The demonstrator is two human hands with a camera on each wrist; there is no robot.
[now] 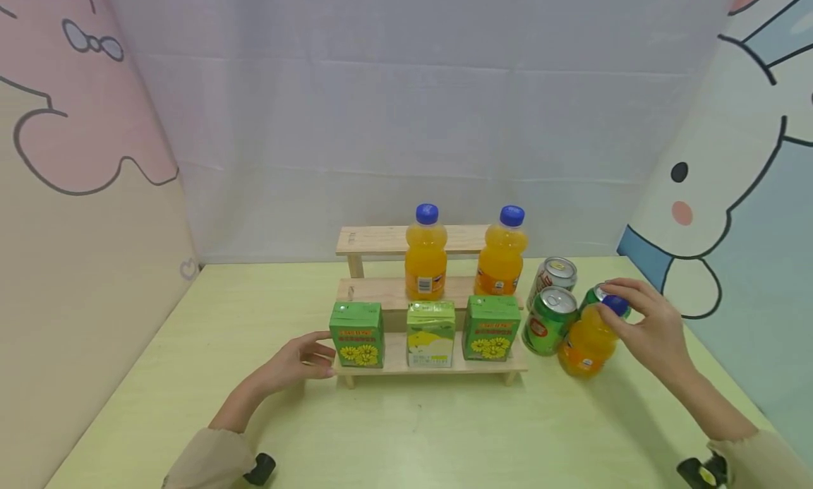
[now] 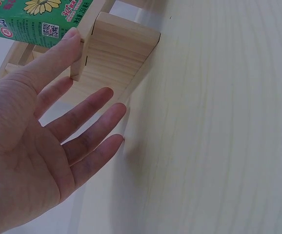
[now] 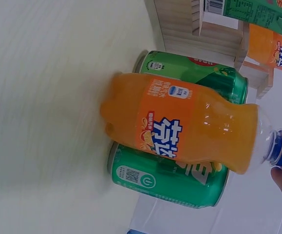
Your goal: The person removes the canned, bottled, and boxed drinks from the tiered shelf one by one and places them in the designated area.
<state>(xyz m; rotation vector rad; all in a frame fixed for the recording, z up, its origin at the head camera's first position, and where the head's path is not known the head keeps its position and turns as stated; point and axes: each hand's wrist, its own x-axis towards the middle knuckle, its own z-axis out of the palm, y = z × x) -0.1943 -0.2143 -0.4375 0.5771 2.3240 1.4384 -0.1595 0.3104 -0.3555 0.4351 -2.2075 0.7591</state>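
Note:
My right hand [image 1: 654, 334] pinches the blue cap of an orange soda bottle [image 1: 587, 344] at the right of the head view. The right wrist view shows this bottle [image 3: 190, 124] in front of two green cans, fingertips at its cap. My left hand [image 1: 293, 365] is at the left end of a stepped wooden shelf [image 1: 375, 288]. In the left wrist view its fingers [image 2: 94, 141] are spread and hold nothing, with the thumb [image 2: 63, 51] against the shelf's end. Just above the thumb sits a green drink carton [image 2: 38, 22].
Three cartons, including a pear-printed one [image 1: 430, 337], line the lowest step. Two more orange soda bottles [image 1: 426, 260] stand on the middle step. Right of the shelf are a green can [image 1: 547, 327], a silver-topped can [image 1: 557, 270] and another green can partly behind my right hand.

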